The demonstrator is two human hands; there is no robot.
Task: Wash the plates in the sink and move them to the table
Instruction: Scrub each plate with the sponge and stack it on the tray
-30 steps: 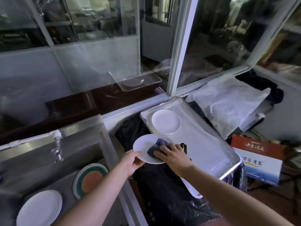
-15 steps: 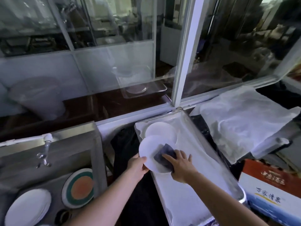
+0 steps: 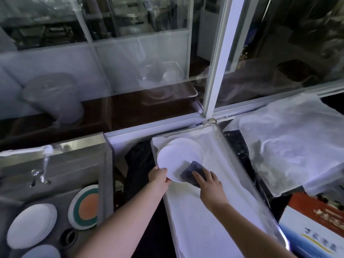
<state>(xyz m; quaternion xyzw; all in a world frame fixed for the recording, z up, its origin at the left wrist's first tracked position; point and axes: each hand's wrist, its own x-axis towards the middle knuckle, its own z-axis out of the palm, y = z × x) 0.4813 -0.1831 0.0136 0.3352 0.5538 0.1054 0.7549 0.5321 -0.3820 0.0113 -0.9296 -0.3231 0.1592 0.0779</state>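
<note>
Slippage threatens: left hand (image 3: pixel 158 176) pinches the round white plate (image 3: pixel 174 162) by its rim while right hand (image 3: pixel 209 181) presses the dark cloth (image 3: pixel 191 171) flat-fingered, above another white plate (image 3: pixel 193 148).

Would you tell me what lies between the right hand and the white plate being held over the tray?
In the head view, a dark cloth lies under the right hand, pressed onto the white plate.

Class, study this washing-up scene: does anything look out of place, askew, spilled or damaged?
Nothing looks spilled or broken. One oddity: the round orange plate with a green ring leans tilted against the steel sink wall, while the stacked white plates beside it lie flatter. The held white plate overlaps another on the cloth-lined tray.
</note>
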